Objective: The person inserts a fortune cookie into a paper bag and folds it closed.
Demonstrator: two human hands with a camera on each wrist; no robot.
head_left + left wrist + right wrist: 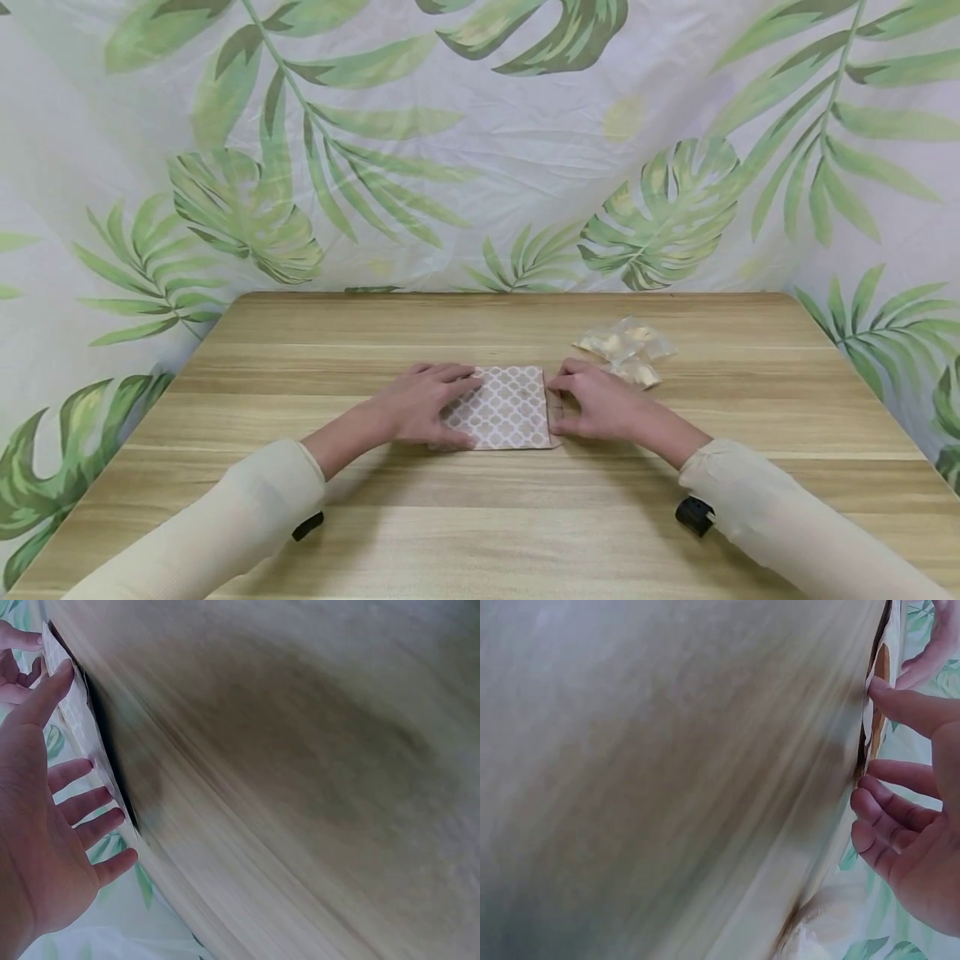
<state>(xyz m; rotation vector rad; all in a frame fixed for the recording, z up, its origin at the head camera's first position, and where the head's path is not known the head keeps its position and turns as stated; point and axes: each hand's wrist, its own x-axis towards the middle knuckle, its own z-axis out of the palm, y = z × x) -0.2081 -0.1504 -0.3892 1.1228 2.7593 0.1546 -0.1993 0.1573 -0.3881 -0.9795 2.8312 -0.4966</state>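
Note:
A flat paper bag (510, 408) with a white lattice pattern on tan lies crosswise on the wooden table. My left hand (429, 406) rests on its left end, fingers spread and fairly straight, the thumb near the front edge. At the bag's right end, my right hand (600, 404) touches the plain brown strip with thumb and forefinger set apart. From the right wrist, the brown inner side (882, 675) of the paper shows by the right thumb, and the other fingers (874, 817) bend loosely beside it. The left wrist view shows the left fingers (101, 825) along the bag's edge.
Several small clear plastic bags (628, 350) with pale pieces inside lie just behind my right hand. The wood-grain table (480, 525) ends at a leaf-print cloth (480, 183) behind and at both sides.

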